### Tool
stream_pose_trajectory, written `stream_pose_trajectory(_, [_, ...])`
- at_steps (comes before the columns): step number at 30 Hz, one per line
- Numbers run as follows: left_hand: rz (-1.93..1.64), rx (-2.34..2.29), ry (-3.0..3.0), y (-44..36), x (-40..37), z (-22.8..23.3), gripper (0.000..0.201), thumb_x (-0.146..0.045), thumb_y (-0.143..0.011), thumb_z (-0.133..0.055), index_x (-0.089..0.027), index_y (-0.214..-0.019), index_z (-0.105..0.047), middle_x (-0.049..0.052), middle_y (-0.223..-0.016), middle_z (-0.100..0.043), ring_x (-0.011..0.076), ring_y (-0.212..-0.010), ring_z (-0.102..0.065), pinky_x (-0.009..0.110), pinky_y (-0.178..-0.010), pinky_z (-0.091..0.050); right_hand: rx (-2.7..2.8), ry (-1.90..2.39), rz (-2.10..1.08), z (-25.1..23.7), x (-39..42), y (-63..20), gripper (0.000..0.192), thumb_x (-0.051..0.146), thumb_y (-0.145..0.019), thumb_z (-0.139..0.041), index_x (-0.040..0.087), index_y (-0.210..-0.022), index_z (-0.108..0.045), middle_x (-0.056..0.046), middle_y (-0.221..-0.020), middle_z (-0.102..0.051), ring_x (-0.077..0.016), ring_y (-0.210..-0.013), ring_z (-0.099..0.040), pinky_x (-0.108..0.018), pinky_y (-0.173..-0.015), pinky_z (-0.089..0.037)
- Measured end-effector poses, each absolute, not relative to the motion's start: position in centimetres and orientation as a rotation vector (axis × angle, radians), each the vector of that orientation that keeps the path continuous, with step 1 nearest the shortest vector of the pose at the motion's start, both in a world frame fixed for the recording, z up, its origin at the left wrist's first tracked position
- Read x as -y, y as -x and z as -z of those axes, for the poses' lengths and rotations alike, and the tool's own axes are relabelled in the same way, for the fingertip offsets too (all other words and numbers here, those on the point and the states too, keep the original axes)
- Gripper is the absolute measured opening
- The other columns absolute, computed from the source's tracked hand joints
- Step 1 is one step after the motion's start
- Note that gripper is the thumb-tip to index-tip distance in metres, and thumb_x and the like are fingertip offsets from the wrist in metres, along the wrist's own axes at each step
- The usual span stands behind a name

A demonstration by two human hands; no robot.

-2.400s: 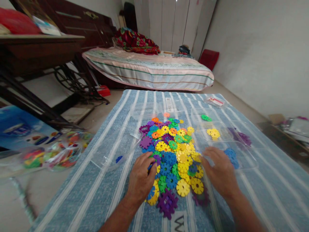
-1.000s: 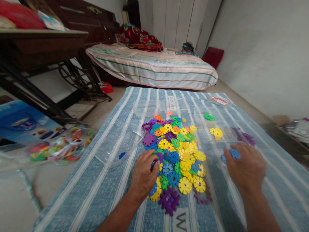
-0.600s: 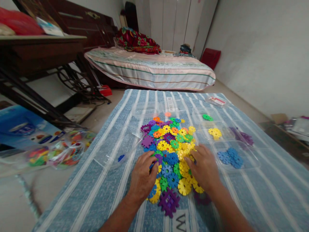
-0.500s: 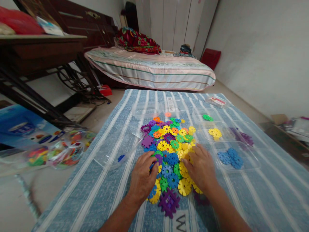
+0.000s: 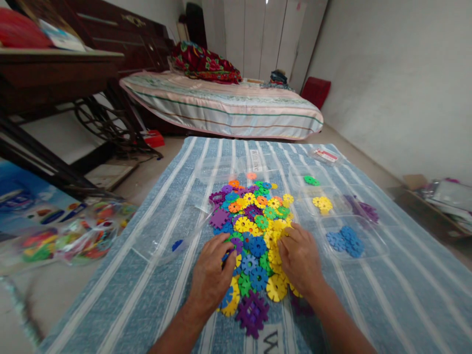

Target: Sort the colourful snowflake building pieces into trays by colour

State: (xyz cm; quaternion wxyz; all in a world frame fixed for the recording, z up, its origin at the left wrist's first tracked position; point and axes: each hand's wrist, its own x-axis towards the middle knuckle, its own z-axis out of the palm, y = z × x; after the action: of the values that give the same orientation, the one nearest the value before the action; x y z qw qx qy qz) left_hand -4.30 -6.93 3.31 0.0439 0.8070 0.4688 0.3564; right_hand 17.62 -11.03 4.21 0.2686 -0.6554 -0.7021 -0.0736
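Disc pile [image 5: 258, 231]: many-coloured plastic gear discs, centre of frame, on striped cloth [image 5: 387, 295]. Left hand [image 5: 212, 275]: palm down on pile's lower-left edge, fingers loosely curled over discs; whether it pinched one could not be told. Right hand [image 5: 300, 260]: flat on yellow discs at lower right, grip unclear. Clear tray [image 5: 376, 248], right of centre, held blue discs [image 5: 344, 240].
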Motion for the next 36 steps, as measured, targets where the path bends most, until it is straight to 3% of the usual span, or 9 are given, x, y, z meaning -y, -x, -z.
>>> stream_pose_trajectory(9, [-1.102, -1.425, -2.465, 4.2, 7.1, -3.3, 0.013, -0.023, -0.085, -0.050, -0.018, -0.084, -0.062, 0.010, -0.104, -0.067, 0.0229, -0.101, -0.062, 0.040, -0.088, -0.052, 1.817, 1.648, 0.403, -6.7, 8.8, -21.7, 0.023, 0.017, -0.087, -0.044, 0.018, -0.072, -0.061, -0.009, -0.087, -0.066, -0.0211, -0.094, -0.058, -0.037, -0.085, -0.044])
stream_pose_trajectory(12, [-1.106, -1.426, -2.461, 4.2, 7.1, -3.3, 0.013, -0.023, -0.085, -0.051, -0.018, -0.084, -0.062, 0.010, -0.104, -0.067, 0.0233, -0.101, -0.062, 0.041, -0.089, -0.052, 1.610, 1.807, 0.611, -8.4, 7.6, -24.4, 0.021, 0.025, -0.088, -0.047, 0.015, -0.080, -0.064, -0.012, -0.088, -0.066, -0.0238, -0.087, -0.059, -0.041, -0.082, -0.045])
stream_pose_trajectory(15, [-1.108, -1.426, -2.450, 4.2, 7.1, -3.2, 0.013, -0.023, -0.085, -0.051, -0.018, -0.084, -0.063, 0.010, -0.104, -0.067, 0.0232, -0.101, -0.062, 0.040, -0.089, -0.052, 1.590, 1.852, 0.605, -8.6, 7.4, -25.2, 0.023, 0.032, -0.088, -0.050, 0.015, -0.088, -0.065, -0.011, -0.085, -0.066, -0.0245, -0.084, -0.060, -0.042, -0.080, -0.046])
stream_pose_trajectory(19, [-1.091, -1.429, -2.438, 4.3, 7.1, -3.1, 0.013, -0.023, -0.085, -0.051, -0.019, -0.083, -0.063, 0.009, -0.103, -0.067, 0.0230, -0.102, -0.062, 0.040, -0.090, -0.052, 1.852, 1.662, 0.345, -6.4, 8.6, -22.6, 0.021, 0.034, -0.086, -0.054, 0.017, -0.089, -0.065, -0.010, -0.094, -0.066, -0.0252, -0.099, -0.057, -0.042, -0.089, -0.046])
stream_pose_trajectory(24, [-1.070, -1.439, -2.443, 4.2, 7.2, -3.3, 0.013, -0.022, -0.085, -0.050, -0.018, -0.084, -0.063, 0.010, -0.104, -0.067, 0.0233, -0.102, -0.061, 0.041, -0.089, -0.052, 2.052, 1.696, 0.128, -4.7, 10.1, -18.8, 0.025, 0.035, -0.080, -0.062, 0.016, -0.096, -0.065, -0.013, -0.113, -0.060, -0.0321, -0.122, -0.043, -0.048, -0.097, -0.043])
stream_pose_trajectory(36, [-1.078, -1.444, -2.421, 4.1, 7.3, -3.6, 0.013, -0.022, -0.084, -0.050, -0.019, -0.084, -0.063, 0.009, -0.104, -0.068, 0.0229, -0.102, -0.062, 0.041, -0.090, -0.052, 2.046, 1.626, 0.094, -4.2, 10.6, -18.5, 0.013, 0.028, -0.084, -0.057, 0.018, -0.087, -0.066, -0.012, -0.112, -0.061, -0.0298, -0.123, -0.045, -0.049, -0.094, -0.046])
